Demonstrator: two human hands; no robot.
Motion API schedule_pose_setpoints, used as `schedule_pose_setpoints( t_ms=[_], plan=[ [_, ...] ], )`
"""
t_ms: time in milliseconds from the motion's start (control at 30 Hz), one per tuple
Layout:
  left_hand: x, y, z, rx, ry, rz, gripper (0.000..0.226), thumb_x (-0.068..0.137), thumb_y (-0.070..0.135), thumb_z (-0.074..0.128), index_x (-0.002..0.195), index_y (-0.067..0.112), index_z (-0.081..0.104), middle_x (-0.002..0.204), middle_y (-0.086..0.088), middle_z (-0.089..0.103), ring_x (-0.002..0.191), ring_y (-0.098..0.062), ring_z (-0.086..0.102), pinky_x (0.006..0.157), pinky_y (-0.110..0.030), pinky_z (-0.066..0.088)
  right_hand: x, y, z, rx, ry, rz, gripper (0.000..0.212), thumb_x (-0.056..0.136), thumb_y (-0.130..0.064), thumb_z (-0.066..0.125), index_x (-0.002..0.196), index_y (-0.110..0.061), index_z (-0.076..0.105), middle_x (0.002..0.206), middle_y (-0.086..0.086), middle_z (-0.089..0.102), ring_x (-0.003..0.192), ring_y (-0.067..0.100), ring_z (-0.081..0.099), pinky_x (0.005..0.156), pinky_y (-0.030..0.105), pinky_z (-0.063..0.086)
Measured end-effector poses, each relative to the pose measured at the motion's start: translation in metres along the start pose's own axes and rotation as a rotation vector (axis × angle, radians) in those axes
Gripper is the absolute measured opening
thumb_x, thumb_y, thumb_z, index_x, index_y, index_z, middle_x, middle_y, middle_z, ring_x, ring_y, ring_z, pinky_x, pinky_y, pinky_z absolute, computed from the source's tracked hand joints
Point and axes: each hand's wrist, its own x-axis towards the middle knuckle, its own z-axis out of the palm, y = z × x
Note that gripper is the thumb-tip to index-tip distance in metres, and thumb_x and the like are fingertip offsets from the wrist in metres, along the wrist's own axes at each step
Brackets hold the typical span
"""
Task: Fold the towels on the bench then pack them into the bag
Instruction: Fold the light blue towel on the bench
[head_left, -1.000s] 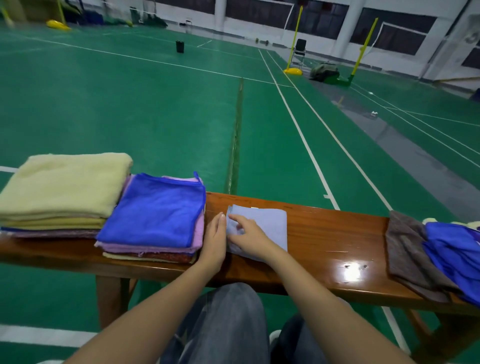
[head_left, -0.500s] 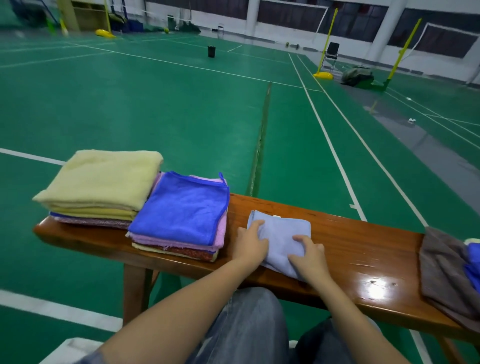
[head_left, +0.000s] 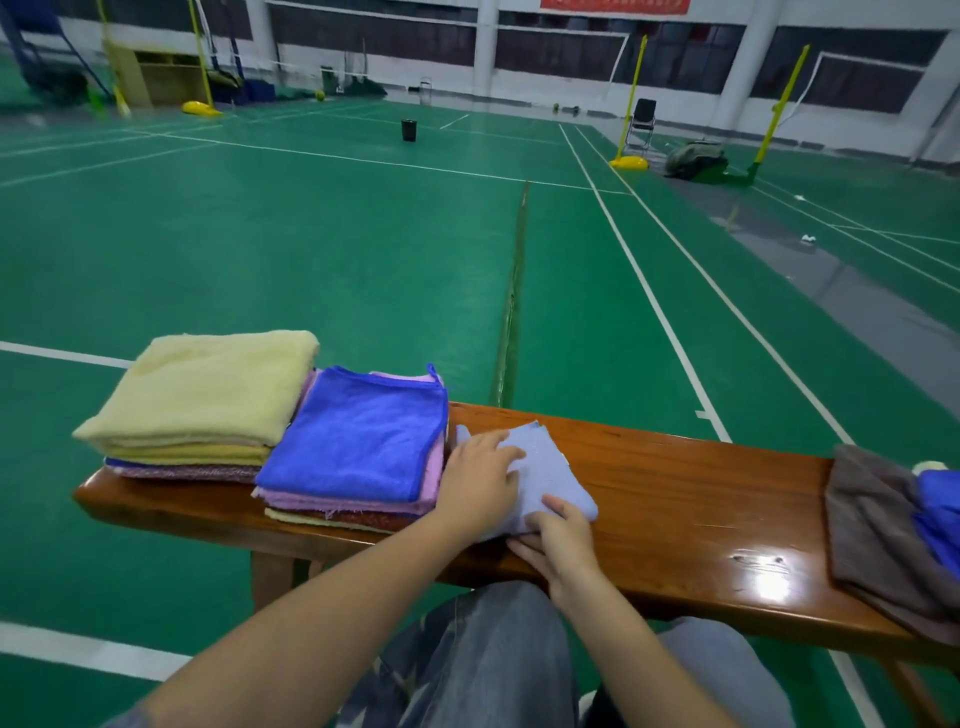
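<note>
A small light blue towel (head_left: 551, 467) lies folded on the wooden bench (head_left: 675, 493), just right of a stack of folded towels topped by a bright blue one (head_left: 358, 436). My left hand (head_left: 480, 483) rests on the towel's left part with fingers laid over the cloth. At the towel's near corner, my right hand (head_left: 563, 545) pinches the cloth, thumb on top. A second folded stack, topped by a thick pale yellow towel (head_left: 202, 395), sits at the bench's left end. No bag is in view.
Unfolded towels lie heaped at the bench's right end, a grey one (head_left: 867, 525) and blue ones (head_left: 940, 509). My knees in jeans (head_left: 493, 665) are under the bench's near edge. Green court floor stretches beyond.
The light blue towel has turned and shifted toward the blue-topped stack. My left hand moved onto it, and my right hand slid back to its near corner.
</note>
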Motion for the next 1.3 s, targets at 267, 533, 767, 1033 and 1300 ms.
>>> schedule_pose_setpoints(
  t_ms=[267, 533, 767, 1033, 1300],
  plan=[
    [-0.014, -0.01, 0.029, 0.112, -0.315, -0.058, 0.049, 0.102, 0.041, 0.02, 0.149, 0.028, 0.017, 0.158, -0.004, 0.01, 0.146, -0.023, 0.005, 0.116, -0.041, 0.001, 0.012, -0.016, -0.041, -1.124, 0.198, -0.621, 0.027, 0.093, -0.013, 0.048, 0.117, -0.015, 0.059, 0.107, 0.003, 0.059, 0.101, 0.017, 0.055, 0.074, 0.023, 0.045],
    [-0.009, 0.004, 0.03, 0.254, -0.182, 0.022, 0.04, 0.098, 0.025, 0.037, 0.136, 0.015, 0.041, 0.154, -0.008, 0.023, 0.146, -0.023, 0.007, 0.117, -0.037, 0.001, 0.027, -0.004, -0.06, -1.41, 0.115, -0.812, 0.032, 0.097, -0.037, 0.045, 0.117, -0.019, 0.062, 0.108, -0.003, 0.056, 0.101, 0.012, 0.049, 0.087, 0.027, 0.044],
    [-0.003, -0.008, 0.039, 0.165, -0.197, -0.036, 0.081, 0.08, 0.071, 0.014, 0.149, 0.028, 0.02, 0.159, -0.001, 0.005, 0.146, -0.019, 0.001, 0.117, -0.038, 0.001, 0.037, -0.018, -0.056, -1.413, -0.06, -0.873, 0.051, 0.093, -0.031, 0.054, 0.14, -0.019, 0.041, 0.151, -0.002, 0.03, 0.14, 0.014, 0.025, 0.113, 0.026, 0.021],
    [-0.004, -0.021, 0.051, 0.09, -0.148, -0.084, 0.1, 0.06, 0.077, -0.001, 0.147, 0.034, 0.023, 0.159, 0.003, 0.009, 0.146, -0.017, 0.003, 0.116, -0.036, 0.002, 0.057, -0.015, -0.062, -1.258, -0.233, -0.728, 0.059, 0.091, -0.04, 0.056, 0.144, -0.019, 0.037, 0.149, -0.006, 0.032, 0.137, 0.011, 0.029, 0.112, 0.029, 0.027],
    [-0.005, -0.019, 0.056, 0.247, -0.147, -0.071, 0.096, 0.064, 0.075, -0.009, 0.15, 0.034, 0.011, 0.159, 0.002, 0.002, 0.146, -0.018, -0.001, 0.116, -0.038, -0.001, 0.06, -0.006, -0.063, -1.376, -0.176, -0.798, 0.059, 0.095, -0.046, 0.044, 0.147, -0.023, 0.029, 0.154, -0.006, 0.024, 0.142, 0.009, 0.019, 0.114, 0.03, 0.022]
  ],
)
